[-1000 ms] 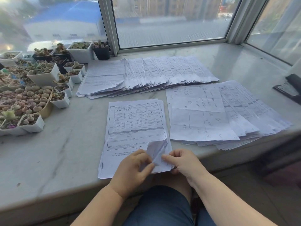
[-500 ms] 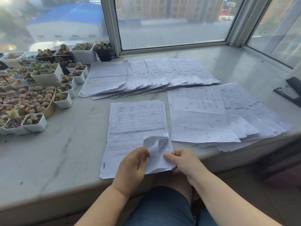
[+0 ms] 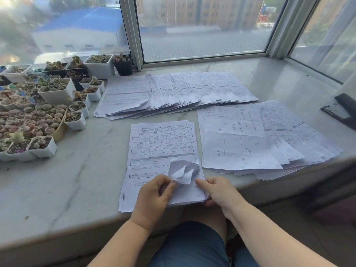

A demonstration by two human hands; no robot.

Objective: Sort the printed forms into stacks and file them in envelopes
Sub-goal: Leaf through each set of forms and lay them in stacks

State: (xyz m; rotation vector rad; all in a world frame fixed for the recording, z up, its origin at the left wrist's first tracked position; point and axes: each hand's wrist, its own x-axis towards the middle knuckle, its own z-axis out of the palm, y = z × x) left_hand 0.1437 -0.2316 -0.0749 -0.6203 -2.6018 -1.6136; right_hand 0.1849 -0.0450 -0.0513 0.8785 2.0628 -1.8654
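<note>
A small stack of printed forms [image 3: 161, 143] lies on the marble sill [image 3: 63, 189] right in front of me. Its lower right corner [image 3: 184, 170] is curled up, several sheets at once. My left hand [image 3: 154, 197] pinches those lifted corners between thumb and fingers. My right hand [image 3: 219, 191] grips the stack's right edge, thumb on top, fingers beneath. A long fanned row of forms [image 3: 173, 93] lies further back. Another fanned pile [image 3: 269, 137], topped by handwritten sheets, is to the right.
Many small pots of succulents [image 3: 38, 116] crowd the left side of the sill. A black stapler [image 3: 342, 110] sits at the far right. The window frame [image 3: 133, 35] rises behind the papers. My knees in blue trousers are below the sill's front edge.
The curled corner has been lifted higher and more sheets have peeled up under my left thumb. My right hand has stayed at the stack's edge.
</note>
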